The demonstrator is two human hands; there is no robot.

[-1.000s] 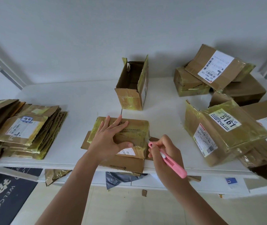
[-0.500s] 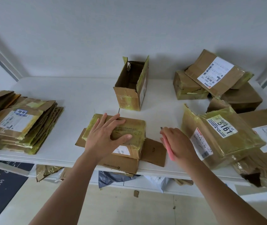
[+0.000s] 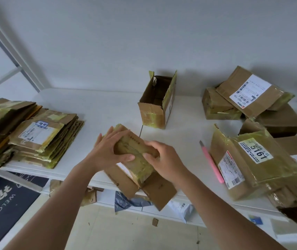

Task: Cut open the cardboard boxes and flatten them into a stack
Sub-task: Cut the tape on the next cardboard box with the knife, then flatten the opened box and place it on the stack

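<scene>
Presently my left hand [image 3: 106, 152] and right hand [image 3: 164, 159] both grip the cut taped box [image 3: 135, 154], pink cutter [image 3: 211, 162] lying at three o'clock; flattening is in hand, then stacking at nine o'clock.

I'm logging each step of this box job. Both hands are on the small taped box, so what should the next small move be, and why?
Probably press the small taped box flat. Both the left hand and the right hand grip it, its flaps hang open at the table edge, and the pink cutter lies set down, so cutting looks done.

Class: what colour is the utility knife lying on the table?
Pink utility knife, seen best in the head view.
</scene>
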